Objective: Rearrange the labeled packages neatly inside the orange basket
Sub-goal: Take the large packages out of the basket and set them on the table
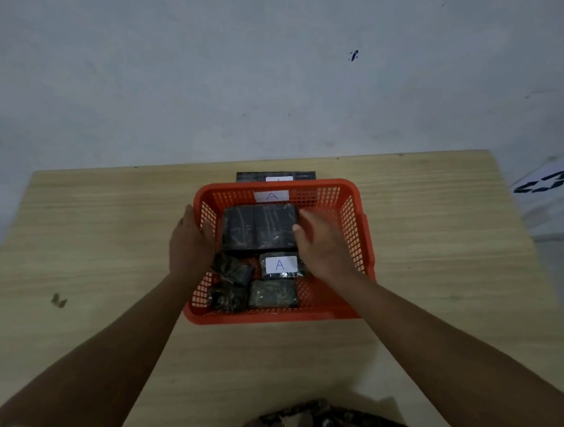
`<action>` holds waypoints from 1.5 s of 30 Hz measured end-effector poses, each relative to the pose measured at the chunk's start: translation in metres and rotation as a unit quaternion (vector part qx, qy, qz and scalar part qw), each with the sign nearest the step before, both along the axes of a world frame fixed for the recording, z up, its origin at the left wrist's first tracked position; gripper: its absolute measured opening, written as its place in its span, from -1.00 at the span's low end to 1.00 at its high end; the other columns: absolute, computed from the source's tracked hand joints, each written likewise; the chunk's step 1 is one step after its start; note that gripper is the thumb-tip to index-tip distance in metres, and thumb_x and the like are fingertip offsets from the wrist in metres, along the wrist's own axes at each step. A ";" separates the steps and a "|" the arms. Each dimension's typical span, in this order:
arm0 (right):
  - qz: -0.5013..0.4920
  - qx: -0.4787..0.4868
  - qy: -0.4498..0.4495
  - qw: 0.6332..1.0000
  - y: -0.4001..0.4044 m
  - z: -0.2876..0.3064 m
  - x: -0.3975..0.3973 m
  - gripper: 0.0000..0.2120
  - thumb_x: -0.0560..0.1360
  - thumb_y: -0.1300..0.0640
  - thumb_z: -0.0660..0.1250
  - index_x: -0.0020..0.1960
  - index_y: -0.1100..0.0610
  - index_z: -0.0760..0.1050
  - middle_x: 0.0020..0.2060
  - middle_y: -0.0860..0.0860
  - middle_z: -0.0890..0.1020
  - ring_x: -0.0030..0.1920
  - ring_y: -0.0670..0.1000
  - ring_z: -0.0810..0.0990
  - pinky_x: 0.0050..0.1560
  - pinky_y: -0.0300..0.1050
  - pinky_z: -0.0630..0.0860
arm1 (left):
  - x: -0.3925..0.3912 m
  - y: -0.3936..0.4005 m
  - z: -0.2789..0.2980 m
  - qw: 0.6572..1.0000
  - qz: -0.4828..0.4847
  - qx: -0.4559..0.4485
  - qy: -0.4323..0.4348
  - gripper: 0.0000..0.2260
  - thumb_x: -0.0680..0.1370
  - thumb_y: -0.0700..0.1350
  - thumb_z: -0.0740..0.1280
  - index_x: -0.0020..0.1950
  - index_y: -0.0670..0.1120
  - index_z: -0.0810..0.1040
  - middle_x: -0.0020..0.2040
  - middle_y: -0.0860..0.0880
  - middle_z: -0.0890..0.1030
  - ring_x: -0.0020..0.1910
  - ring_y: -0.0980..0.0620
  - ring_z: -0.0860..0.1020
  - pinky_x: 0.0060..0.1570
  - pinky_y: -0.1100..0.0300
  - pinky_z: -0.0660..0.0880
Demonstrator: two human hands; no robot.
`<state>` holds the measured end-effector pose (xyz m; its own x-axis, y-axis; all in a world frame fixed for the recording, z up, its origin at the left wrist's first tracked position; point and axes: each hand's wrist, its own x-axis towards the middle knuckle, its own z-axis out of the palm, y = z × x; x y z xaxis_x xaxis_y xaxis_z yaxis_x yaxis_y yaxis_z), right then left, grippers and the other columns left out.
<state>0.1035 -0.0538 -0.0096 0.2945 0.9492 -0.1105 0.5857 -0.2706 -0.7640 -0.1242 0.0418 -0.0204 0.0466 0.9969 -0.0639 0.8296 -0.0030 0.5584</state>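
We saw the orange basket [352, 231] on the worktop [107, 235], holding dark plastic-wrapped packages [260, 227], one labelled "A" [280, 265]. Our left hand [190, 240] gripped its rim; right hand [325, 245] fingers lay released.

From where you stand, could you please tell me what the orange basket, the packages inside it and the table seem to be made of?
The orange basket looks like moulded plastic: uniform colour, lattice walls. The large dark package and the small package labeled A seem wrapped in clear glossy film, given the crinkles and glints; the contents cannot be told. The table shows pale, matte wood grain, possibly laminate.
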 end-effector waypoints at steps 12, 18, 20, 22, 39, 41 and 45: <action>-0.179 -0.172 0.233 0.940 0.044 -0.033 -0.020 -0.61 0.41 0.13 0.55 0.21 0.06 0.57 0.08 0.01 0.69 0.01 0.04 0.67 0.06 -0.05 0.62 | -0.008 -0.012 -0.010 0.998 0.014 0.047 -0.034 -0.75 0.63 -0.14 0.14 0.27 -0.13 0.46 0.05 -0.16 0.65 -0.03 -0.18 0.61 -0.02 0.01 0.50; -0.134 -0.139 0.275 0.942 0.036 -0.014 -0.009 -0.61 0.33 0.14 0.62 0.06 0.01 0.54 -0.05 -0.05 0.69 -0.17 -0.10 0.68 -0.30 -0.30 0.54 | -0.008 -0.010 -0.013 0.997 0.065 -0.009 -0.031 -0.71 0.64 -0.01 0.16 0.15 -0.18 0.53 -0.04 -0.15 0.66 -0.14 -0.11 0.60 -0.16 0.13 0.44; -0.111 -0.094 0.247 0.958 0.029 -0.002 -0.005 -0.53 0.32 0.06 0.62 0.14 0.00 0.48 -0.01 -0.11 0.64 -0.05 -0.13 0.63 -0.16 -0.26 0.55 | -0.008 -0.010 -0.014 0.997 0.067 -0.017 -0.033 -0.72 0.64 -0.01 0.16 0.14 -0.17 0.54 -0.05 -0.15 0.66 -0.14 -0.12 0.61 -0.15 0.09 0.51; -0.098 -0.034 0.239 0.965 0.021 0.010 0.001 -0.54 0.34 -0.03 0.60 0.15 -0.04 0.48 0.00 -0.13 0.65 -0.01 -0.12 0.66 -0.13 -0.22 0.62 | -0.010 -0.011 -0.014 0.998 0.063 -0.014 -0.025 -0.72 0.63 -0.02 0.16 0.11 -0.18 0.54 -0.07 -0.18 0.66 -0.13 -0.18 0.61 -0.10 0.00 0.56; -0.068 0.130 -0.281 0.948 0.056 0.014 0.063 -0.59 0.45 0.18 0.42 0.29 0.15 0.53 0.16 0.12 0.65 0.23 0.19 0.55 0.19 0.12 0.48 | -0.008 -0.017 -0.016 0.998 0.063 0.006 -0.006 -0.71 0.64 -0.01 0.15 0.12 -0.18 0.54 -0.08 -0.19 0.67 -0.17 -0.16 0.59 -0.18 0.11 0.42; -0.060 0.113 -0.294 0.947 0.058 0.007 0.068 -0.58 0.44 0.21 0.42 0.30 0.14 0.52 0.19 0.12 0.64 0.27 0.21 0.52 0.22 0.18 0.46 | -0.008 -0.018 -0.016 0.998 0.067 0.012 -0.002 -0.72 0.64 -0.02 0.15 0.12 -0.18 0.54 -0.09 -0.18 0.67 -0.24 -0.07 0.52 -0.21 0.12 0.38; -0.050 0.058 -0.258 0.963 0.070 0.000 0.083 -0.53 0.46 0.12 0.45 0.36 0.13 0.51 0.26 0.12 0.61 0.31 0.18 0.49 0.26 0.11 0.45 | -0.006 -0.018 -0.017 0.997 0.076 0.018 0.014 -0.74 0.64 -0.03 0.16 0.10 -0.17 0.54 -0.12 -0.18 0.66 -0.28 -0.01 0.43 -0.23 0.13 0.33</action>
